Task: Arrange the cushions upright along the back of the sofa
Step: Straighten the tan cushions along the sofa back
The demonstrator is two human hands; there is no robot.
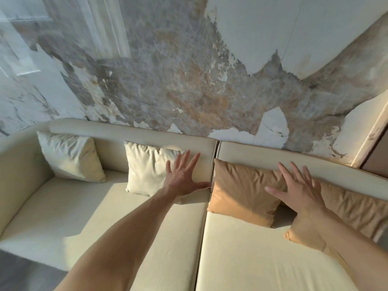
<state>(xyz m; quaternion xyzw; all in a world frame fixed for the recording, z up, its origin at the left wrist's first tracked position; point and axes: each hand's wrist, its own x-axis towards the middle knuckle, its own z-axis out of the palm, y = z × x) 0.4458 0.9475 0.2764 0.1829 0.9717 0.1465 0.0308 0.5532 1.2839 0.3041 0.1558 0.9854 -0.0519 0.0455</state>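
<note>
- Four cushions along the cream sofa (pixel 241 253): a pale one (pixel 71 156) propped in the far left corner, a second pale cushion (pixel 147 169) upright against the backrest (pixel 205 156), a tan cushion (pixel 243 190) just right of the seam, another tan cushion (pixel 357 208) at the right, leaning and partly hidden by the forearm.
- Left hand (pixel 181 176): fingers spread wide, palm forward, holding nothing, in front of the second pale cushion's right edge and the backrest; contact impossible to confirm.
- Right hand (pixel 298 190): fingers (pixel 285 171) likewise splayed, empty, over the gap between the two tan cushions, near their upper edges.
- Likely step: patting or nudging cushions back against the backrest.
- Key relation: right tan cushion directly under and right of the right hand, long axis along the backrest, top edge sagging forward; right hand clearly nearer, left hand well apart from it.
- Peeling wall (pixel 189 70) behind.
</note>
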